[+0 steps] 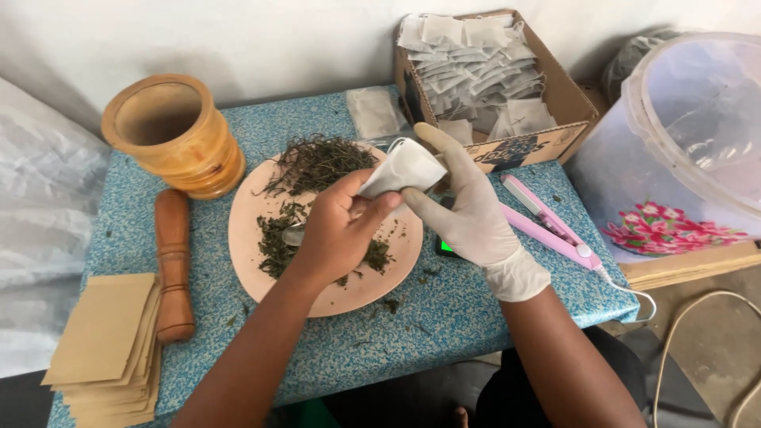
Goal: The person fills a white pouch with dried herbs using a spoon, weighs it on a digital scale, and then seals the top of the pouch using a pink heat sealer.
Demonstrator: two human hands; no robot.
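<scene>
My bare left hand and gloved right hand both pinch fingers closed on a white tea bag above the herb-strewn plate.

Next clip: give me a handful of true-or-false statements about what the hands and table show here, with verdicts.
1. Both hands hold a small white bag over the plate. True.
2. The right hand is bare. False: it wears a white glove; the left hand is bare.
3. The pestle stands inside the mortar. False: it lies on the table beside it.
4. The cardboard box holds white bags. True.
5. The pink sealer lies right of the plate. True.
</scene>
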